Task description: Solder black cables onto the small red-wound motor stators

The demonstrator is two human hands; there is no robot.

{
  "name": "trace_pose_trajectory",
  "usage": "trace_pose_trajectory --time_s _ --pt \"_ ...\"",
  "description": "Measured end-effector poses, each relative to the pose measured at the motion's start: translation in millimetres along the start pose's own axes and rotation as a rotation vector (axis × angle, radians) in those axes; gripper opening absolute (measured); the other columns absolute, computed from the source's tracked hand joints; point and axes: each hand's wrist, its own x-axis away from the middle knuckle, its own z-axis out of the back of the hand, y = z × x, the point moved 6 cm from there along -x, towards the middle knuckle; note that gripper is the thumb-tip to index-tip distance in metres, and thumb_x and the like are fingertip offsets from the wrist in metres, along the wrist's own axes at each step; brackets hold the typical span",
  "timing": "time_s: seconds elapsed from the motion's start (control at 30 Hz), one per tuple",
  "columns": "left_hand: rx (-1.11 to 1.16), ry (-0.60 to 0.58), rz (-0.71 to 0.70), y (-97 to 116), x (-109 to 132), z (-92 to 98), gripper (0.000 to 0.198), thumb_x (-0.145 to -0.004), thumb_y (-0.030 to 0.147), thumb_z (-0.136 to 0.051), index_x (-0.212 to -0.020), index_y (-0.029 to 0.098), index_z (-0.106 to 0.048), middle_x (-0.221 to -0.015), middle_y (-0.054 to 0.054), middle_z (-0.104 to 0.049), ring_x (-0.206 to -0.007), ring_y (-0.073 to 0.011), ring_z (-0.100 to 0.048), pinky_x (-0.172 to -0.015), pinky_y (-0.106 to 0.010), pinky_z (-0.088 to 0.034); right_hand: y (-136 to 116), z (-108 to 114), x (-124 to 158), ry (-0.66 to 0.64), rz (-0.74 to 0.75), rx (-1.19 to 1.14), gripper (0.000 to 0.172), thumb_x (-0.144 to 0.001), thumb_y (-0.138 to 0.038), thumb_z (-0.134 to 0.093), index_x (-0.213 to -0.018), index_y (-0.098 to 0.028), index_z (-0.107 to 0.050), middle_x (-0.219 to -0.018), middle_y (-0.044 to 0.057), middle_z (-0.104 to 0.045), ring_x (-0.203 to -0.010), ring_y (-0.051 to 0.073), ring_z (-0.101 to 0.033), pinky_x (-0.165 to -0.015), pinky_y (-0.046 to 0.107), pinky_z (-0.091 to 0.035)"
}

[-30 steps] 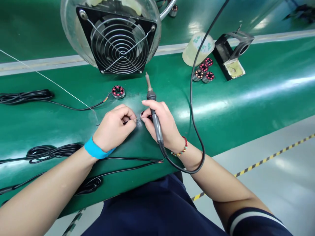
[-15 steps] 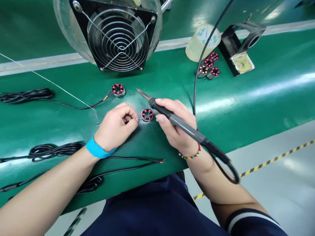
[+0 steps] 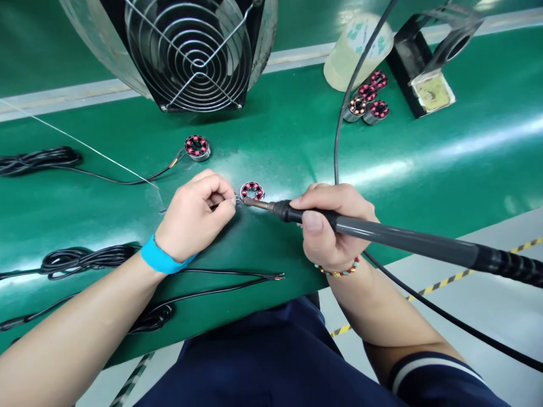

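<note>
The motor coil [image 3: 257,195] was set on the green desk [image 3: 288,130] between the two hands, its lower edge partly covered by the tip of the soldering iron [image 3: 382,233]; whether they touched could not be told. Fine wire ends [image 3: 238,199] were pinched in the narrow grip of the left hand [image 3: 197,206], the rest being hidden by curled fingers. The iron was held slantwise by the right hand [image 3: 335,243], between thumb and forefinger, its rear end cut off at the right. The fan [image 3: 199,62] was cropped above. A yellowish pad [image 3: 432,92] was seated in the tray of the iron stand [image 3: 409,62].
</note>
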Motion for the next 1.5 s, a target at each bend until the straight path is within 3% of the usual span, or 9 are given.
trace_pose_trajectory --time_s 0.33,0.77,0.83,1.0,1.1,1.2,1.27,1.37,1.5 --pt "0.010 0.007 0.016 0 1 0.0 0.010 -0.073 0.014 -0.052 -0.065 0.019 -0.055 -0.080 -0.002 -0.062 -0.078 -0.0152 -0.059 -0.066 -0.027 -0.048 3 -3 2 -0.018 -0.021 0.047 0.020 -0.093 -0.036 -0.048 -0.080 -0.026 -0.059 -0.064 -0.002 -0.061 -0.051 0.013 -0.059 -0.049 0.030 -0.050" --pt "0.039 0.006 -0.029 1 0 0.0 0.009 -0.073 0.015 -0.053 -0.065 0.019 -0.054 -0.077 -0.002 -0.058 -0.076 -0.0148 -0.056 -0.061 -0.027 -0.044 -1 2 -2 0.010 0.038 0.091 0.012 -0.092 -0.032 -0.051 -0.090 -0.026 -0.062 -0.073 0.000 -0.067 -0.051 0.013 -0.056 -0.050 0.031 -0.052" --pt "0.034 0.012 -0.017 1 0 0.5 0.008 -0.073 0.017 -0.052 -0.066 0.019 -0.055 -0.077 -0.002 -0.059 -0.075 -0.0147 -0.056 -0.062 -0.027 -0.044 1 -1 -1 -0.029 -0.002 0.105 0.012 -0.092 -0.031 -0.054 -0.098 -0.026 -0.062 -0.084 0.001 -0.070 -0.057 0.013 -0.062 -0.054 0.031 -0.055" --pt "0.002 -0.005 0.013 1 0 0.0 0.008 -0.073 0.017 -0.051 -0.067 0.019 -0.055 -0.079 -0.002 -0.060 -0.075 -0.0143 -0.056 -0.064 -0.026 -0.045 10 -16 3 -0.230 -0.167 0.110 0.033 -0.094 -0.038 -0.052 -0.125 -0.027 -0.054 -0.122 0.004 -0.065 -0.089 0.019 -0.071 -0.074 0.034 -0.061" --pt "0.006 -0.005 0.002 1 0 0.1 0.008 -0.074 0.017 -0.051 -0.067 0.019 -0.055 -0.080 -0.002 -0.060 -0.075 -0.0143 -0.056 -0.065 -0.025 -0.045 14 -25 5 -0.299 -0.237 0.085 0.031 -0.097 -0.031 -0.046 -0.128 -0.027 -0.052 -0.114 0.002 -0.070 -0.092 0.015 -0.071 -0.078 0.031 -0.059" --pt "0.031 -0.010 -0.020 1 1 0.9 0.009 -0.076 0.018 -0.051 -0.069 0.019 -0.055 -0.080 -0.002 -0.059 -0.074 -0.0138 -0.056 -0.065 -0.025 -0.044 14 -32 4 -0.344 -0.184 0.154 0.027 -0.094 -0.021 -0.050 -0.120 -0.025 -0.056 -0.097 0.000 -0.074 -0.093 0.016 -0.066 -0.087 0.034 -0.054" --pt "0.054 -0.021 -0.022 -2 2 2.6 0.006 -0.077 0.020 -0.051 -0.075 0.019 -0.057 -0.080 -0.002 -0.059 -0.070 -0.0129 -0.055 -0.064 -0.026 -0.043 16 -39 5 -0.407 -0.151 0.224 0.031 -0.090 -0.019 -0.054 -0.120 -0.023 -0.056 -0.100 0.002 -0.073 -0.097 0.020 -0.062 -0.091 0.039 -0.050" --pt "0.075 -0.081 0.053 -10 3 4.9 0.018 -0.076 0.024 -0.055 -0.094 0.018 -0.057 -0.073 0.001 -0.058 -0.060 -0.0118 -0.052 -0.058 -0.025 -0.041 24 -50 8 -0.510 -0.167 0.292 0.043 -0.085 -0.019 -0.056 -0.127 -0.020 -0.050 -0.111 0.008 -0.068 -0.107 0.025 -0.055 -0.093 0.044 -0.047" --pt "0.052 -0.230 0.129 -16 3 5.4 0.015 -0.077 0.033 -0.055 -0.076 0.019 -0.060 -0.056 0.004 -0.051 -0.051 -0.0113 -0.043 -0.049 -0.023 -0.034 29 -56 12 -0.570 -0.170 0.318 0.046 -0.083 -0.016 -0.052 -0.129 -0.020 -0.047 -0.115 0.009 -0.066 -0.108 0.026 -0.053 -0.092 0.044 -0.046"
